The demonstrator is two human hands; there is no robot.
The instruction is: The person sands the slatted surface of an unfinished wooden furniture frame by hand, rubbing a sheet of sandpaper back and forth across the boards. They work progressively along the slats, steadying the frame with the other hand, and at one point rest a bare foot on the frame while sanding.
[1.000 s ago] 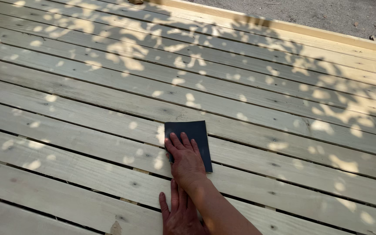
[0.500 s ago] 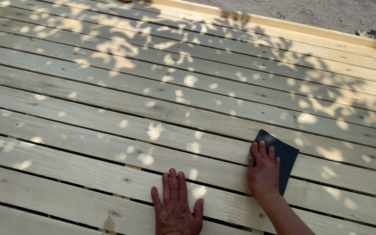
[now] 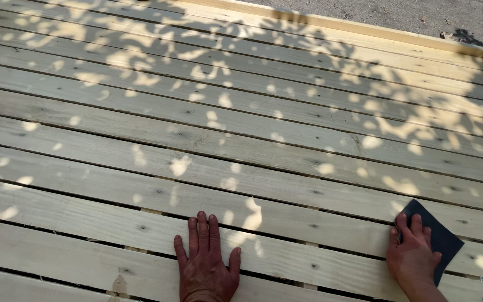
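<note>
**Sanding sheet swept to lower right of deck**

Since a second ago the dark blue-grey rectangular sheet of sandpaper (image 3: pixel 440 237) has travelled from the lower middle of the frame to the lower right corner, riding along the same run of boards under the right hand (image 3: pixel 413 256). Left hand (image 3: pixel 205 265), half tucked under the right arm back then, now sits alone at bottom centre.

Right hand lies flat on the sheet, fingers spread a little and pressed down, palm covering its near-left part. No pinch, no curl round an edge; it holds the paper by downward pressure only, which looks like the way to keep it dragging against the grain. Far corner of the sheet sticks out to the right, uncovered.

Left hand is open, fingers together and thumb splayed, planted palm-down on the pale unfinished wooden deck boards (image 3: pixel 241 145). Holds nothing; reads as a prop for body weight while leaning out.

Dappled leaf shadow covers the planks. Raised pale timber edge board (image 3: pixel 364 29) runs along the top, grey gravel ground (image 3: pixel 409 14) beyond it.
</note>
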